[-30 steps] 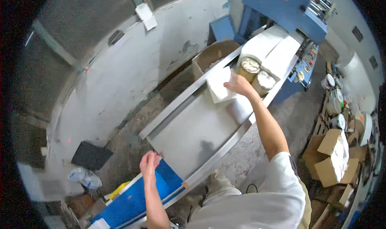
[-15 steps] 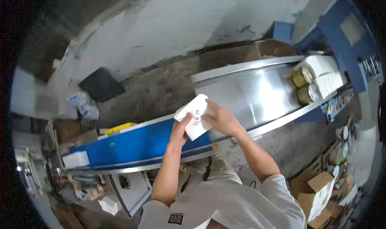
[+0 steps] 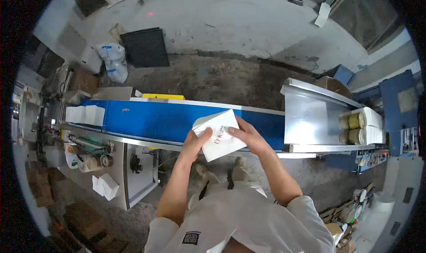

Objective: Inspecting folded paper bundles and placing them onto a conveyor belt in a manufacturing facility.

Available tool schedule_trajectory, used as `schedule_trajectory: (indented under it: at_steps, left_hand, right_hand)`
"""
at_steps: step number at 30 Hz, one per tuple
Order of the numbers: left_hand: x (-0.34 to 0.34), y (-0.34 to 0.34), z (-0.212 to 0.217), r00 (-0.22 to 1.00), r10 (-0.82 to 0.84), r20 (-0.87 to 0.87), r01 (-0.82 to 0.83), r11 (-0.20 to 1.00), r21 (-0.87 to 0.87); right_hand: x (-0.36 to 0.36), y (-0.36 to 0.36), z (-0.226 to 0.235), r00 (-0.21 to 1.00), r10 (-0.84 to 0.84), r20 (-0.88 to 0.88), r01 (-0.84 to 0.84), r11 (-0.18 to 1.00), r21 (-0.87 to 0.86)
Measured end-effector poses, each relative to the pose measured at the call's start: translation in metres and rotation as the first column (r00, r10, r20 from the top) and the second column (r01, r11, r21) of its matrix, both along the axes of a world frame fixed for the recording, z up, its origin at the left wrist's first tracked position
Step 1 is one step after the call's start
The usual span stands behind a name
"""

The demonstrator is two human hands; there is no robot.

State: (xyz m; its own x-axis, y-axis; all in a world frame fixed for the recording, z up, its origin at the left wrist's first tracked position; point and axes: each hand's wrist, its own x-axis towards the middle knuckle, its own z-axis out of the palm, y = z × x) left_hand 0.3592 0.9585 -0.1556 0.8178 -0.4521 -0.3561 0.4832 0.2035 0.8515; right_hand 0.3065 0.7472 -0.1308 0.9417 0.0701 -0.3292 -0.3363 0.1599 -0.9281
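Note:
A white, flat packet with folded-looking edges and small dark print (image 3: pixel 218 147) is held tilted above the blue conveyor belt (image 3: pixel 146 119). My left hand (image 3: pixel 191 145) grips its left side, with the thumb lying on top. My right hand (image 3: pixel 251 138) has hold of the opposite side, its thumb pressed on the face near the print. The fingers under the packet are hidden. White packs (image 3: pixel 85 115) lie at the belt's left end.
To the right a steel table (image 3: pixel 308 115) adjoins the belt, bearing gold-coloured rolls (image 3: pixel 355 136) and white stacked packs (image 3: pixel 373 126). A yellow part (image 3: pixel 163 96) runs along the belt's far edge. At lower left stands a side table (image 3: pixel 119 164). A black panel (image 3: pixel 145 47) leans by the wall.
The view has turned left and levelled, so more of the belt's left end shows. Both hands still hold the packet, which is now tilted differently, with the right thumb lying on its face.

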Motion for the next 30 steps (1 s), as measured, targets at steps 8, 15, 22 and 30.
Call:
schedule_trajectory:
  at_steps: [8,15,22,30]
  left_hand:
    - [0.003,-0.05,-0.005,0.908,-0.133,-0.397,-0.079,0.877,-0.474]
    - [-0.01,-0.191,0.059,0.916,-0.398,-0.044,0.362,0.87,-0.334]
    - [-0.051,-0.351,0.07,0.859,-0.471,0.199,0.48,0.877,0.001]
    - [-0.056,-0.393,0.046,0.819,-0.551,0.162,0.502,0.824,0.265]
  right_hand:
    - [-0.022,-0.026,0.049,0.961,-0.255,-0.11,0.274,0.936,0.219]
    - [-0.073,-0.178,0.027,0.878,-0.479,0.011,0.477,0.877,0.062]
    - [-0.12,-0.302,0.005,0.841,-0.537,0.07,0.541,0.831,-0.126]
    - [-0.14,-0.357,-0.056,0.765,-0.613,0.199,0.612,0.596,-0.519]
